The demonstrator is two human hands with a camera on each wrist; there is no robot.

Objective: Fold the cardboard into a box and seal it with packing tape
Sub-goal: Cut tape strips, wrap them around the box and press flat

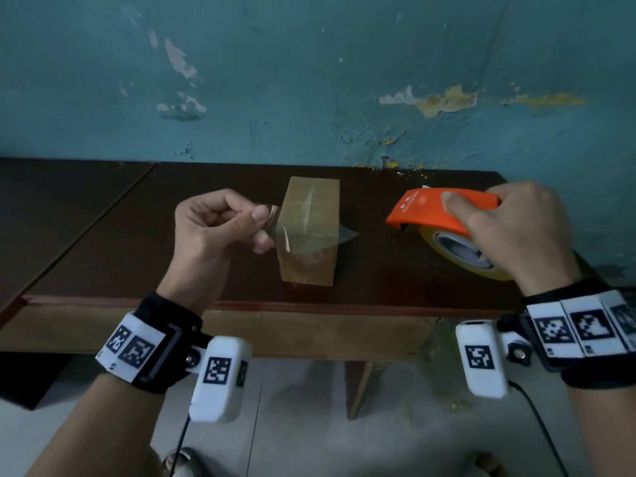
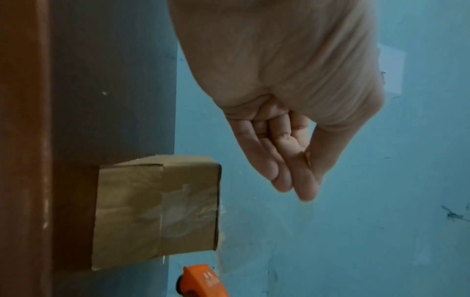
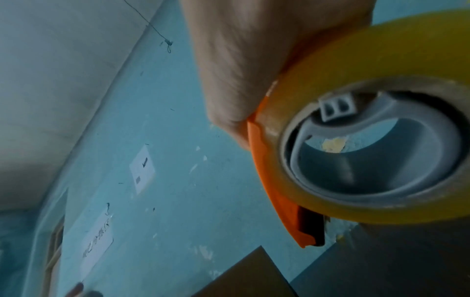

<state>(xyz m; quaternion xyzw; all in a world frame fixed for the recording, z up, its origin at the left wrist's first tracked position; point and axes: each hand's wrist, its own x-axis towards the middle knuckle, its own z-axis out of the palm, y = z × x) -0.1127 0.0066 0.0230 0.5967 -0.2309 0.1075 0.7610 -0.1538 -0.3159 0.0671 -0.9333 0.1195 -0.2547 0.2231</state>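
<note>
A small folded cardboard box stands on the dark wooden table, its top and sides covered in clear tape; it also shows in the left wrist view. A loose strip of clear tape runs across the box's top, its pointed end sticking out to the right. My left hand pinches the strip's left end between thumb and fingers, just left of the box. My right hand grips an orange tape dispenser with a yellow tape roll, held above the table right of the box.
A peeling teal wall rises directly behind the table. The table's front edge lies close to my wrists, with tiled floor below. A second dark tabletop adjoins on the left.
</note>
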